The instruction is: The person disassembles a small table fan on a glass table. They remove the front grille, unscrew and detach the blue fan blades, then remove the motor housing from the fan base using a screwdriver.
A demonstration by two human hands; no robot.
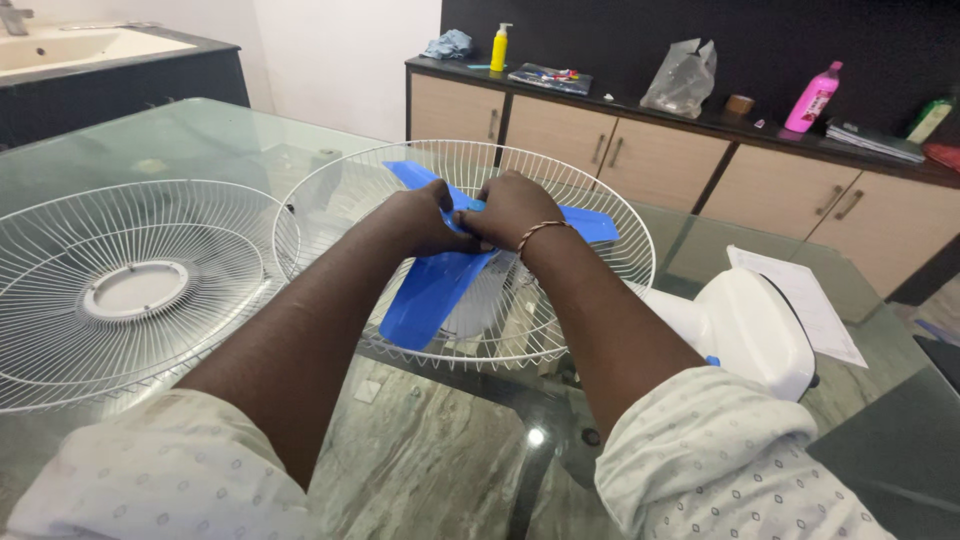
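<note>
A blue three-bladed fan blade lies inside a white wire fan guard on the glass table. My left hand and my right hand meet at the blade's hub, fingers closed around it. The hub itself is hidden under my fingers. A thin bracelet circles my right wrist. A second white wire guard with a round centre plate lies flat to the left, apart from both hands.
A white fan motor housing lies at the right by a sheet of paper. Behind stands a cabinet with a yellow bottle, a pink bottle and a plastic bag. A sink counter is far left.
</note>
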